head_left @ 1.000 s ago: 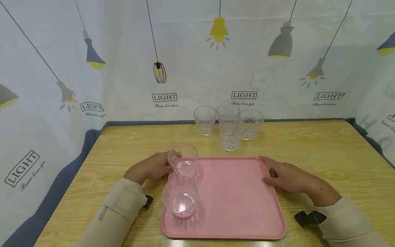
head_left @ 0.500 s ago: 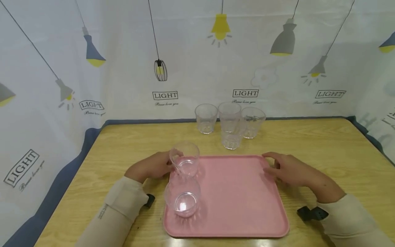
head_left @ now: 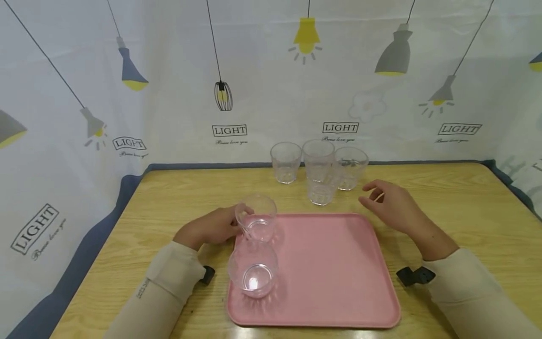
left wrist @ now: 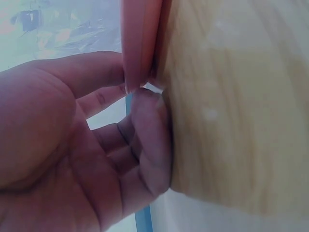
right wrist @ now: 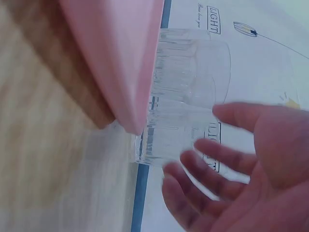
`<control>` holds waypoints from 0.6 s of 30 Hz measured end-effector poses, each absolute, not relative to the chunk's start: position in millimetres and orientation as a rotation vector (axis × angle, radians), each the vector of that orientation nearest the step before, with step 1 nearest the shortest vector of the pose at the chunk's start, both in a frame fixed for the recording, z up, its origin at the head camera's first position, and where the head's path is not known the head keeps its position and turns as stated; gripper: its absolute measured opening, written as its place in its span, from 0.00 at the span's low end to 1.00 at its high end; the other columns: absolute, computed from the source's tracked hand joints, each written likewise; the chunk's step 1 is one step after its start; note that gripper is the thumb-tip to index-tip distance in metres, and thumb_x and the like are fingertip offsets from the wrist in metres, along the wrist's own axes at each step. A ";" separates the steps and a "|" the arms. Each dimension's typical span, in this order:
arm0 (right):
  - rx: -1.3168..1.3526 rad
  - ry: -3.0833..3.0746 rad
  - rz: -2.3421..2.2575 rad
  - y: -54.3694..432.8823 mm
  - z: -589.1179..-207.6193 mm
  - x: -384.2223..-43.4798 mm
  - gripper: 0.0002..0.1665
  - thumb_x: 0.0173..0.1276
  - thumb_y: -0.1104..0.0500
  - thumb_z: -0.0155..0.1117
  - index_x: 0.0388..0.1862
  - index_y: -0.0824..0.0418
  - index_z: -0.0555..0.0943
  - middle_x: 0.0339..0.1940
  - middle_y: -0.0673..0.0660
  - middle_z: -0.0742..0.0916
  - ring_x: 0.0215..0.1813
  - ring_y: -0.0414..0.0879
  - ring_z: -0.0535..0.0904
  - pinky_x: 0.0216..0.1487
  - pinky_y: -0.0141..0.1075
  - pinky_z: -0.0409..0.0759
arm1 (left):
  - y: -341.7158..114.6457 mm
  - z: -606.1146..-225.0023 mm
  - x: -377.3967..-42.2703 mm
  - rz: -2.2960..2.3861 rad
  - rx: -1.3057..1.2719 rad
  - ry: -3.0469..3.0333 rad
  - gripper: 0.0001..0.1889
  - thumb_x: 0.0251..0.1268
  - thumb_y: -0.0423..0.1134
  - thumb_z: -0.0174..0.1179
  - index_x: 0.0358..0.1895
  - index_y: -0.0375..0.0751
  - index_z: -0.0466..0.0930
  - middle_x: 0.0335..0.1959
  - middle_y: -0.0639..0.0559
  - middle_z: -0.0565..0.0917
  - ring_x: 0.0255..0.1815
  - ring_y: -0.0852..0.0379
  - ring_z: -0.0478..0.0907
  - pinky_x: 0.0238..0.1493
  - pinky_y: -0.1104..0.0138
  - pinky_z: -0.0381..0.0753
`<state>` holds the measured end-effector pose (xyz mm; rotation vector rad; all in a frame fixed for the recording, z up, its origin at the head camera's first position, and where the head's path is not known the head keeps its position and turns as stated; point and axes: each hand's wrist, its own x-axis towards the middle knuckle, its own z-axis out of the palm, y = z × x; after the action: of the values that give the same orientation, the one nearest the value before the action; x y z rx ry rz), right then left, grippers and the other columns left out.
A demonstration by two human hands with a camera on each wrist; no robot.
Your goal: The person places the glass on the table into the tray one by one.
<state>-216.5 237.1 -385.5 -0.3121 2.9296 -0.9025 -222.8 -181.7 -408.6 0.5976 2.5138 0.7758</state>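
A pink tray (head_left: pixel 330 273) lies on the wooden table, with two clear cups standing along its left side: a nearer cup (head_left: pixel 253 275) and a farther cup (head_left: pixel 259 221). At the tray's far left corner my left hand (head_left: pixel 218 225) pinches the rim, partly seen through the farther cup. In the left wrist view, the thumb (left wrist: pixel 96 72) rests on the tray's edge and the other fingers curl below it. My right hand (head_left: pixel 394 205) is off the tray, beyond its far right corner, fingers loosely bent with nothing between them.
Several clear cups stand grouped behind the tray, among them a left cup (head_left: pixel 286 165), a front cup (head_left: pixel 321 190) and a right cup (head_left: pixel 350 169). A white curtain (head_left: pixel 262 70) printed with lamps hangs at the table's back edge.
My right hand has let go of the tray's right rim and moved up and away toward the back cups. The left hand stays at the tray's corner.
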 end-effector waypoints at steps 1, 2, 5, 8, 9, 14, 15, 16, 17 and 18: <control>-0.286 2.941 -0.912 237.2 -385.1 -219.4 0.29 0.74 0.47 0.60 0.63 0.66 0.74 0.45 0.65 0.84 0.47 0.58 0.82 0.39 0.46 0.82 | -181.6 -408.6 -222.9 0.774 0.597 2.517 0.14 0.74 0.42 0.58 0.59 0.52 0.74 0.51 0.52 0.82 0.51 0.54 0.75 0.62 0.54 0.74; -0.263 2.946 -0.922 237.2 -384.7 -222.4 0.31 0.74 0.46 0.60 0.64 0.66 0.73 0.47 0.67 0.84 0.49 0.59 0.81 0.41 0.48 0.82 | -181.4 -408.6 -223.1 0.772 0.595 2.517 0.14 0.74 0.43 0.58 0.59 0.53 0.74 0.50 0.52 0.83 0.50 0.54 0.75 0.61 0.54 0.74; -0.199 2.927 -0.957 237.6 -382.7 -232.4 0.40 0.73 0.42 0.60 0.71 0.67 0.66 0.57 0.72 0.79 0.58 0.65 0.77 0.50 0.56 0.80 | -180.4 -408.1 -223.7 0.775 0.590 2.512 0.13 0.74 0.43 0.58 0.57 0.53 0.74 0.44 0.53 0.82 0.45 0.55 0.76 0.56 0.56 0.75; -0.177 2.911 -0.965 237.5 -381.4 -244.4 0.49 0.72 0.40 0.61 0.78 0.67 0.55 0.68 0.75 0.72 0.68 0.70 0.68 0.59 0.64 0.74 | -179.9 -408.0 -224.4 0.780 0.581 2.505 0.12 0.74 0.43 0.58 0.57 0.53 0.74 0.40 0.53 0.82 0.42 0.55 0.76 0.52 0.58 0.75; -0.174 2.909 -0.968 237.3 -381.2 -248.6 0.52 0.71 0.40 0.62 0.79 0.68 0.52 0.70 0.76 0.69 0.70 0.71 0.65 0.62 0.66 0.71 | -179.9 -408.0 -224.5 0.783 0.577 2.506 0.12 0.74 0.43 0.58 0.57 0.53 0.74 0.40 0.53 0.81 0.42 0.55 0.76 0.52 0.58 0.75; -0.164 2.878 -0.980 235.9 -381.1 -264.6 0.60 0.69 0.41 0.65 0.81 0.66 0.41 0.77 0.75 0.60 0.76 0.73 0.56 0.69 0.68 0.61 | -180.2 -407.8 -224.1 0.799 0.554 2.494 0.13 0.74 0.42 0.58 0.57 0.51 0.73 0.37 0.53 0.81 0.39 0.56 0.76 0.49 0.60 0.76; -0.155 2.862 -0.990 235.9 -381.1 -266.9 0.61 0.69 0.40 0.65 0.82 0.65 0.39 0.77 0.75 0.60 0.77 0.73 0.55 0.69 0.68 0.61 | -180.1 -407.8 -223.8 0.807 0.549 2.487 0.13 0.74 0.42 0.58 0.57 0.51 0.73 0.36 0.52 0.81 0.37 0.56 0.76 0.48 0.60 0.76; -0.149 2.845 -1.003 236.0 -381.3 -268.9 0.63 0.69 0.40 0.65 0.82 0.64 0.36 0.78 0.74 0.59 0.77 0.72 0.54 0.69 0.68 0.61 | -180.2 -408.2 -223.8 0.816 0.548 2.482 0.13 0.74 0.42 0.58 0.57 0.50 0.73 0.35 0.52 0.81 0.36 0.56 0.76 0.47 0.61 0.76; -0.141 2.829 -1.018 236.1 -381.5 -270.8 0.64 0.68 0.38 0.65 0.82 0.62 0.35 0.78 0.74 0.59 0.77 0.72 0.53 0.69 0.68 0.61 | -180.3 -408.7 -223.8 0.823 0.555 2.479 0.13 0.74 0.42 0.58 0.57 0.50 0.73 0.34 0.52 0.80 0.34 0.57 0.76 0.45 0.62 0.77; -0.134 2.811 -1.038 236.1 -381.7 -272.5 0.66 0.68 0.37 0.65 0.82 0.61 0.33 0.79 0.73 0.58 0.78 0.71 0.53 0.70 0.67 0.62 | -180.1 -409.3 -223.7 0.833 0.560 2.478 0.13 0.74 0.42 0.58 0.57 0.49 0.73 0.34 0.52 0.80 0.33 0.57 0.76 0.44 0.63 0.77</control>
<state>-272.5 236.1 -381.7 -0.1338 2.8113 -1.0375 -223.7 -180.1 -409.3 0.5596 2.4777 0.8328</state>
